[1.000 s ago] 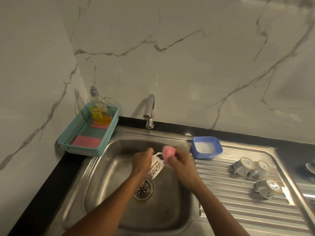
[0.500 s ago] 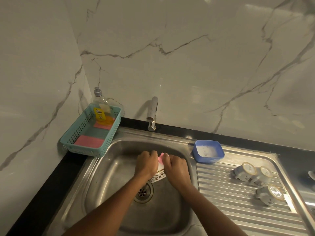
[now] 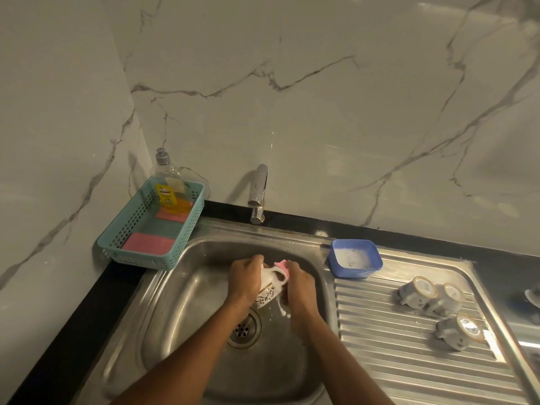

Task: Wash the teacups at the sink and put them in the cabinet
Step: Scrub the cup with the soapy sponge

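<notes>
Left hand (image 3: 245,280) grips teacup (image 3: 270,282) over sink (image 3: 187,305), hiding its far side; right hand (image 3: 299,287) clutches pink sponge (image 3: 282,265), mostly concealed.

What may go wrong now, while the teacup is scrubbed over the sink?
1. Foam runs down the teacup, which the left hand grips above the sink while the right hand rubs it with a pink sponge; it may slip and chip.
2. Three cups crowd the drainboard; adding another carelessly might knock them.
</notes>
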Demonstrator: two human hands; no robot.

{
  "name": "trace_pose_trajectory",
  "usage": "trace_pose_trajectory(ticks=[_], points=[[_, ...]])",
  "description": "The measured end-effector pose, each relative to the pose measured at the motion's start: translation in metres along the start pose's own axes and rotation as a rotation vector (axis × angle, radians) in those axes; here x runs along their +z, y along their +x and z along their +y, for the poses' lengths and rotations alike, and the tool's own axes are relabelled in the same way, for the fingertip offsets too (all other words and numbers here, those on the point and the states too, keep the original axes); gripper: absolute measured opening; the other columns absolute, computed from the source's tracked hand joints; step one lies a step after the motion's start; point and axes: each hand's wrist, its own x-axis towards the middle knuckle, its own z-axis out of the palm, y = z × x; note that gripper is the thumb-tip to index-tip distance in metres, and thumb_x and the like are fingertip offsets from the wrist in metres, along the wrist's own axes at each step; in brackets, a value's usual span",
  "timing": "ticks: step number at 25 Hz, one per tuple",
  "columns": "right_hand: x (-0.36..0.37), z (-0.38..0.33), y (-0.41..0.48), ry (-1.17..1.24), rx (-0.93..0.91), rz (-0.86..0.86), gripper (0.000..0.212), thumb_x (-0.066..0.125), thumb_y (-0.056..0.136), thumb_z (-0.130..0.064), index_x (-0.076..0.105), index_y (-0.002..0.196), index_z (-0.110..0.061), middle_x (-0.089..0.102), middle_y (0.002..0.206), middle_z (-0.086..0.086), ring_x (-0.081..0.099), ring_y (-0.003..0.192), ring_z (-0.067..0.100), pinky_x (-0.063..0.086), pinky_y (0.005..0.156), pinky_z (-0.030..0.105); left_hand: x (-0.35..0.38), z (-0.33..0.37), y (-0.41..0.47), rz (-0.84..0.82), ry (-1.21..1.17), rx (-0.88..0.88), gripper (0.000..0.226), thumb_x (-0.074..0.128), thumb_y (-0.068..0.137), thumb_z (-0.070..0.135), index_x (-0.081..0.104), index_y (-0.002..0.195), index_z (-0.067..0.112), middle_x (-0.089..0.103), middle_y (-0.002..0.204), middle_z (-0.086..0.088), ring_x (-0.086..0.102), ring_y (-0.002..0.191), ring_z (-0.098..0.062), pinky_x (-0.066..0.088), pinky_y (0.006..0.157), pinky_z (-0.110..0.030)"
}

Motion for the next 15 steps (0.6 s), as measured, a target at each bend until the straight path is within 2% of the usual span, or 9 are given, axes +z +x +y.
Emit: trace_pose_trajectory(ticks=[2, 4, 7, 9, 10, 11, 12, 14, 15], points=[[0.006, 0.013, -0.016, 0.161, 0.023, -0.125, 0.034, 0.044, 0.104, -0.031, 0.069, 0.108, -0.008, 0.073, 0.092, 0.016, 0.067, 0.072, 0.015, 0.05, 0.064, 0.027, -0.004, 0.0, 0.002, 0.058, -0.106, -0.012, 0.032, 0.057, 0.098, 0.031, 0.07, 0.082, 0.006, 0.071, 0.074, -0.018, 0.069, 0.058, -0.025, 0.05, 0.056, -0.033], [0.008, 0.019, -0.03, 0.233, -0.035, -0.16, 0.033, 0.045, 0.107, -0.03, 0.072, 0.107, -0.011, 0.074, 0.09, 0.012, 0.07, 0.074, 0.015, 0.054, 0.062, 0.025, -0.005, 0.0, -0.001, 0.12, -0.156, -0.064, 0.041, 0.056, 0.098, 0.048, 0.067, 0.086, 0.01, 0.073, 0.078, -0.016, 0.072, 0.064, -0.027, 0.055, 0.061, -0.035], [0.01, 0.02, -0.019, 0.035, -0.257, -0.063, 0.029, 0.058, 0.1, -0.038, 0.075, 0.097, -0.015, 0.073, 0.089, 0.01, 0.073, 0.082, 0.021, 0.06, 0.069, 0.03, -0.001, -0.015, -0.002, 0.232, -0.234, -0.279, 0.075, 0.055, 0.078, 0.082, 0.071, 0.089, 0.01, 0.076, 0.081, -0.012, 0.075, 0.075, -0.029, 0.061, 0.079, -0.043], [0.012, 0.024, -0.015, -0.15, -0.419, -0.067, 0.032, 0.061, 0.097, -0.046, 0.072, 0.092, -0.016, 0.071, 0.089, 0.003, 0.071, 0.084, 0.02, 0.06, 0.073, 0.038, -0.001, -0.036, 0.009, 0.156, -0.459, -0.452, 0.1, 0.066, 0.048, 0.093, 0.072, 0.103, 0.01, 0.078, 0.095, -0.014, 0.076, 0.088, -0.035, 0.057, 0.092, -0.052], [0.015, 0.028, -0.016, -0.24, -0.471, -0.073, 0.032, 0.057, 0.099, -0.048, 0.072, 0.093, -0.02, 0.071, 0.091, -0.001, 0.07, 0.088, 0.018, 0.058, 0.076, 0.04, -0.001, -0.047, 0.019, 0.07, -0.512, -0.51, 0.108, 0.071, 0.04, 0.092, 0.072, 0.112, 0.011, 0.077, 0.104, -0.016, 0.074, 0.096, -0.038, 0.053, 0.098, -0.055], [0.016, 0.033, -0.016, -0.323, -0.503, -0.09, 0.032, 0.051, 0.101, -0.048, 0.072, 0.099, -0.024, 0.072, 0.096, -0.004, 0.069, 0.094, 0.015, 0.057, 0.082, 0.039, -0.001, -0.049, 0.02, 0.007, -0.557, -0.523, 0.101, 0.075, 0.046, 0.085, 0.072, 0.116, 0.011, 0.076, 0.108, -0.016, 0.073, 0.1, -0.037, 0.051, 0.101, -0.054], [0.017, 0.033, -0.017, -0.378, -0.504, -0.113, 0.032, 0.046, 0.103, -0.046, 0.071, 0.107, -0.026, 0.072, 0.103, -0.006, 0.068, 0.099, 0.012, 0.056, 0.087, 0.037, 0.0, -0.042, 0.012, 0.004, -0.578, -0.472, 0.077, 0.073, 0.064, 0.07, 0.073, 0.112, 0.009, 0.076, 0.105, -0.015, 0.073, 0.098, -0.034, 0.051, 0.099, -0.05], [0.018, 0.022, -0.009, -0.413, -0.366, -0.134, 0.031, 0.041, 0.105, -0.041, 0.068, 0.108, -0.026, 0.073, 0.103, -0.004, 0.069, 0.096, 0.011, 0.057, 0.088, 0.035, 0.001, -0.022, -0.004, 0.021, -0.524, -0.3, 0.03, 0.058, 0.086, 0.034, 0.075, 0.086, 0.009, 0.072, 0.083, -0.012, 0.07, 0.08, -0.028, 0.055, 0.078, -0.04], [0.02, 0.013, -0.002, -0.385, -0.247, -0.112, 0.031, 0.041, 0.105, -0.039, 0.068, 0.104, -0.024, 0.073, 0.102, 0.0, 0.069, 0.094, 0.015, 0.057, 0.089, 0.039, 0.004, -0.017, -0.008, 0.039, -0.431, -0.219, 0.025, 0.055, 0.089, 0.023, 0.073, 0.078, 0.009, 0.069, 0.075, -0.012, 0.068, 0.072, -0.026, 0.053, 0.068, -0.036]])
